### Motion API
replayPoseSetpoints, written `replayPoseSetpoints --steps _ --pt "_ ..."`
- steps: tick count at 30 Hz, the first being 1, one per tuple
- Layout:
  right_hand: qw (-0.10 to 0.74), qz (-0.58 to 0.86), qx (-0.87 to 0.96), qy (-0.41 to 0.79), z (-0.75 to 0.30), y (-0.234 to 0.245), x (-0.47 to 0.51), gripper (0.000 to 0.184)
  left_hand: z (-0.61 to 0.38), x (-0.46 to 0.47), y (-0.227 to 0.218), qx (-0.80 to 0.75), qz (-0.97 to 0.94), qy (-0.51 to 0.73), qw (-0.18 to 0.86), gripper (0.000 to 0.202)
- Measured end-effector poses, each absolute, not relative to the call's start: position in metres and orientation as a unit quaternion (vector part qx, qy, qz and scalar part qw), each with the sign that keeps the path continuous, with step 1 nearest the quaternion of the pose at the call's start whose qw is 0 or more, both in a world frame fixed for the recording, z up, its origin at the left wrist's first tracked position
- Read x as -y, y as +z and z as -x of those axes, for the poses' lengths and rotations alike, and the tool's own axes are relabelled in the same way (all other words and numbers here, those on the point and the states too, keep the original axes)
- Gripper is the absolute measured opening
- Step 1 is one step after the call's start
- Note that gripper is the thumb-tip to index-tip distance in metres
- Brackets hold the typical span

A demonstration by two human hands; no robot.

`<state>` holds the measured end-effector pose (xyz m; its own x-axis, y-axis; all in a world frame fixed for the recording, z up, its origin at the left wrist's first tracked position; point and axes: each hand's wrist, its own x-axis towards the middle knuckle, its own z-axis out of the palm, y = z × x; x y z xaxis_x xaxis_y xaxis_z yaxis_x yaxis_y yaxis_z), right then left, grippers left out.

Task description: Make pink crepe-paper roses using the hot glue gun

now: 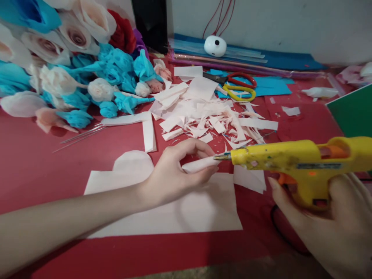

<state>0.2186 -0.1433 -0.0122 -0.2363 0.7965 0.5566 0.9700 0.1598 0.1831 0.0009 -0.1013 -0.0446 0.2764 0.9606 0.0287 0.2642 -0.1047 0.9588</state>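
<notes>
My left hand [177,170] pinches a small pale pink paper petal [197,164] between thumb and fingers, above a larger pale sheet [139,217]. In my right hand [325,228] is a yellow hot glue gun [290,155], its handle gripped and a small orange light lit on its side. The metal nozzle points left and meets the petal's right end, near my left fingertips; whether glue is coming out I cannot make out. A rounded pale paper piece [132,161] lies behind the sheet, and another pale piece [250,178] sits under the gun.
Pale paper scraps [203,104] are heaped at the back middle, with red-and-yellow-handled scissors [238,85] beside them. Blue, white and red paper flowers [113,66] crowd the back left, near thin wires [84,133]. A green board [354,108] stands at right. A black cord [279,232] hangs below the gun.
</notes>
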Motion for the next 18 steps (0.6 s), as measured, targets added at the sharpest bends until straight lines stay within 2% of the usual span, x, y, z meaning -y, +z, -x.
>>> replayPoseSetpoints --steps 6,12,15,18 --pt "0.176 0.624 0.717 -0.256 -0.223 -0.015 0.144 0.038 -0.001 0.101 -0.045 -0.472 -0.644 0.369 0.476 0.009" --pt "0.172 0.606 0.737 -0.245 -0.223 -0.014 0.143 0.033 0.000 0.102 -0.046 -0.471 -0.637 0.374 0.482 0.009" --pt "0.172 0.646 0.704 -0.238 -0.226 -0.014 0.143 0.039 0.001 0.102 -0.045 -0.472 -0.640 0.373 0.478 0.010" --pt "0.173 0.685 0.677 -0.205 -0.229 -0.016 0.146 0.036 0.001 0.101 -0.046 -0.471 -0.645 0.372 0.474 0.011"
